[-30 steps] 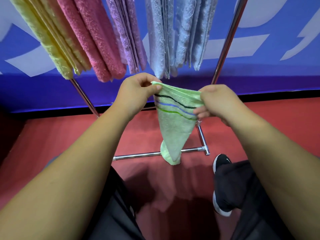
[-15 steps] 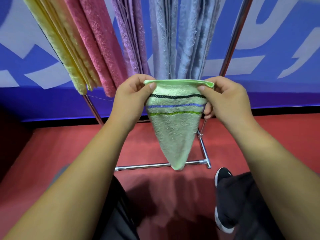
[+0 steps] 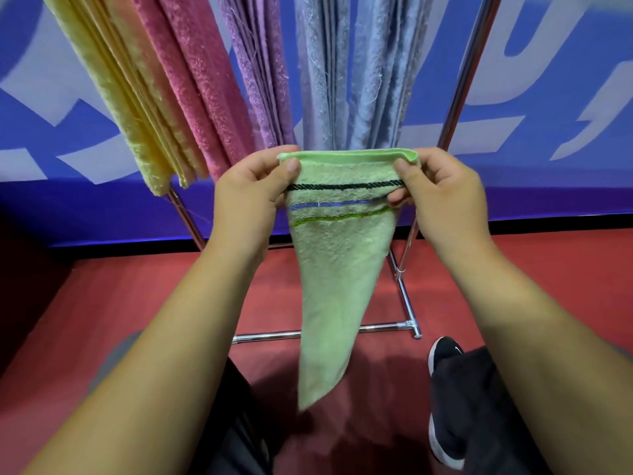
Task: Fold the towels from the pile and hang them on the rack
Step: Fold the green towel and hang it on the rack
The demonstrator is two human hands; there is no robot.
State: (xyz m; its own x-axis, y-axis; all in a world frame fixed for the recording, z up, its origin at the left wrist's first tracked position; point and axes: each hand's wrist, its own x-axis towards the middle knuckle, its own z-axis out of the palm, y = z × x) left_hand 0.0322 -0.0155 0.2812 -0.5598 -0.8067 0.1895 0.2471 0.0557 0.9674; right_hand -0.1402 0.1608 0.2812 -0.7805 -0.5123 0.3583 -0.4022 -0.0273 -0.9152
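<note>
Green striped towel [image 3: 337,269] in the pinching grip of left hand [image 3: 250,197] and right hand [image 3: 442,197]; no legible writing.

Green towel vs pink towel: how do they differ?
The green towel is pinched between left hand and right hand; the pink towel hangs untouched. The green towel has three stripes; the pink towel looks plain. Both are terry cloth, hanging down.
</note>
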